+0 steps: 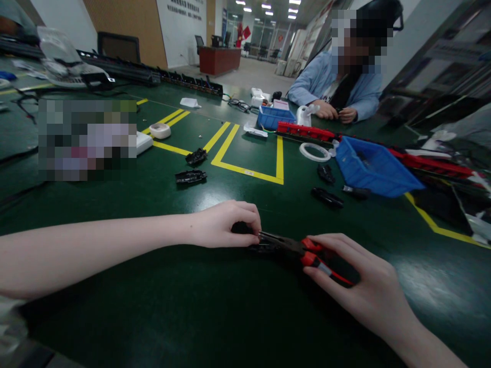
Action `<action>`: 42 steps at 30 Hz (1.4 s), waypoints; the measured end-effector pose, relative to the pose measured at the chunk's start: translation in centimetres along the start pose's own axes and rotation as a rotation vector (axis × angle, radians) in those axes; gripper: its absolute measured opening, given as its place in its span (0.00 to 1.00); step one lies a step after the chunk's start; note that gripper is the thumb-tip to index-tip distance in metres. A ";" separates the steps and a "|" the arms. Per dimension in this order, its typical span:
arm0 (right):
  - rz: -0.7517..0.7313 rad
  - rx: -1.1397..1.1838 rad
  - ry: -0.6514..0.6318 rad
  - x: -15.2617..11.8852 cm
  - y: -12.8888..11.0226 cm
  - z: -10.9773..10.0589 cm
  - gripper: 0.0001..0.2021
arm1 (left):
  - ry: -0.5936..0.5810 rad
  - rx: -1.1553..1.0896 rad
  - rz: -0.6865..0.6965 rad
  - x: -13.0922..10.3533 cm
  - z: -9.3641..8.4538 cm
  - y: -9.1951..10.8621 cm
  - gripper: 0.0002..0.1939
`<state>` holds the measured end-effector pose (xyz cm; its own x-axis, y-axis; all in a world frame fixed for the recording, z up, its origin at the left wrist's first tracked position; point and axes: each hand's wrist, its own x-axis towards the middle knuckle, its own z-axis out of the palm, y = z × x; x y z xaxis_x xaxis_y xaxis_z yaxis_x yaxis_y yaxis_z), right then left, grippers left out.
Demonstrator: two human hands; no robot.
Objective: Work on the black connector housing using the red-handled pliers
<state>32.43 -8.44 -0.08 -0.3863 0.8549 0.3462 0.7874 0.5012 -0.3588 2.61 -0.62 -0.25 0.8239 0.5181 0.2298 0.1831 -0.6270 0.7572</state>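
Red-handled needle-nose pliers [312, 250] are in my right hand [368, 286], its fingers around the handles and the jaws pointing left. My left hand [226, 225] is closed in a pinch at the jaw tips. It holds a small black plastic part [264, 248] low over the green table; fingers and jaws partly hide this part. Two similar black parts lie beyond my left hand, one ribbed [196, 156] and one longer [191, 177]. More black pieces [327, 197] rest to the right, near a blue bin.
The blue bin [378, 166] stands at right, beside a long red strip [307, 131]. A smaller blue tray [276, 116], a white ring [314, 152] and a tape roll [160, 131] sit farther back. Across the table [153, 301], a person [337, 87] handles something small.
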 end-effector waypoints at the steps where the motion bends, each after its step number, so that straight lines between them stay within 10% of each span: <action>1: 0.006 -0.013 0.012 0.0 0.2 -0.1 0.18 | 0.000 0.008 0.005 0.0 0.0 0.0 0.04; 21: -0.039 -0.320 -0.019 0.5 1.4 0.0 0.25 | -0.026 0.465 0.130 -0.8 0.8 0.5 0.15; 29: -0.303 -0.308 0.071 0.4 -0.5 -0.4 0.19 | -0.070 0.013 0.014 -0.5 0.1 0.5 0.12; 42: -0.299 -0.248 -0.028 0.2 -1.0 0.1 0.16 | -0.012 -0.324 -0.312 0.1 -0.4 0.7 0.15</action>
<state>31.46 -8.72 0.24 -0.6268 0.6807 0.3790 0.7287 0.6844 -0.0241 2.57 -0.79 0.55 0.7621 0.6459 -0.0456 0.2482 -0.2263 0.9419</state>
